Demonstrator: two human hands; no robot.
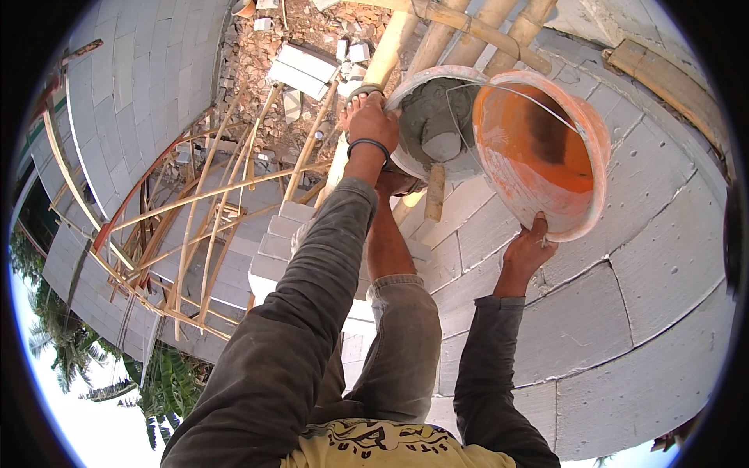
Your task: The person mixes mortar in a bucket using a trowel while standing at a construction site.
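Observation:
My left hand (370, 125), with a dark band at its wrist, is closed around an upright bamboo pole (390, 48), right beside a mortar bucket (399, 95). Wet grey mortar (437, 105) lies in that bucket. A trowel rests in it, its wooden handle (434, 193) sticking out over the near rim. My right hand (527, 256) grips the lower edge of an orange bucket (499, 175), which is tilted so that its inside shows, stained with pale dried mortar. A thin wire handle crosses its mouth. The right palm and some fingers are hidden.
Pale block wall (577, 320) runs along my right, and another block wall (144, 86) stands at left. Below lie a bamboo frame (211, 203), stacked white blocks (303, 70) and rubble (269, 39). More bamboo poles (468, 35) stand beyond the buckets. My foot (396, 183) is beneath them.

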